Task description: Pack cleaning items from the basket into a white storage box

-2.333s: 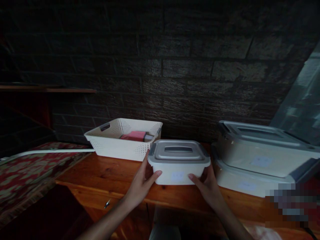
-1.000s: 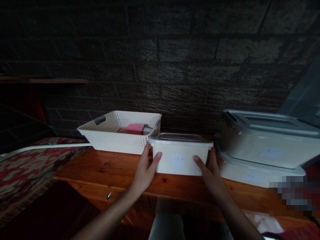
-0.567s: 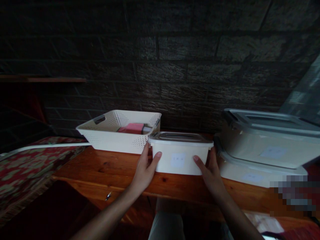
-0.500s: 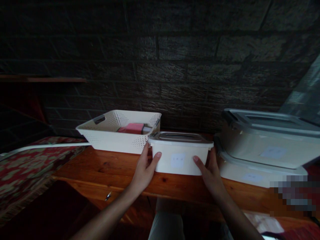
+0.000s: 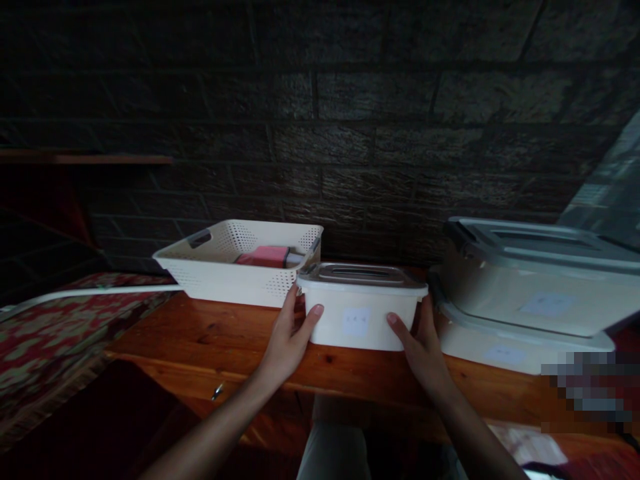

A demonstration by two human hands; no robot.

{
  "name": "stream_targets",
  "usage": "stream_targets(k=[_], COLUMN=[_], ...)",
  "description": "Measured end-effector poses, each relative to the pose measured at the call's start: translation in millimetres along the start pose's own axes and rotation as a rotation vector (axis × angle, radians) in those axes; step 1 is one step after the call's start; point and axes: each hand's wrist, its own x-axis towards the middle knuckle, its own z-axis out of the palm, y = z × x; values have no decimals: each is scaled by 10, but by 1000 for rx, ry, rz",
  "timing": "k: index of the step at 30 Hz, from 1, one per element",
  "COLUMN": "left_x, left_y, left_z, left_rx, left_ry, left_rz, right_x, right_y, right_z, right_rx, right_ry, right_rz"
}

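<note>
A small white storage box (image 5: 330,325) with a grey-topped lid (image 5: 365,275) and a paper label on its front stands on the wooden desk (image 5: 200,333). My left hand (image 5: 290,340) grips its left end, thumb on the front and fingers around the side. At the right end, my right hand (image 5: 423,353) holds it the same way, its fingers partly hidden behind the corner. Just left of the box is a white perforated basket (image 5: 230,283) with a pink item (image 5: 270,257) inside.
To the right, a larger lidded box (image 5: 500,293) is stacked on another lidded box (image 5: 475,340). A dark brick wall (image 5: 320,133) rises behind the desk. A patterned cloth (image 5: 75,340) lies at the left, with a pale tube (image 5: 110,291) across it.
</note>
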Motion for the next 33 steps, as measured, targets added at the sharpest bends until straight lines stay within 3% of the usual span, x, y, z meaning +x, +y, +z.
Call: stream_targets(k=[7, 20, 33], left_x=[70, 338, 356], left_y=[66, 215, 140], left_z=[42, 150, 117], left_rx=[34, -5, -6], left_ry=[50, 2, -13], left_rz=[20, 118, 103], right_x=[57, 319, 292], right_y=[-54, -136, -48], right_z=[20, -23, -12], right_rx=[-32, -116, -153], right_ry=[19, 50, 37], right_rz=[13, -36, -24])
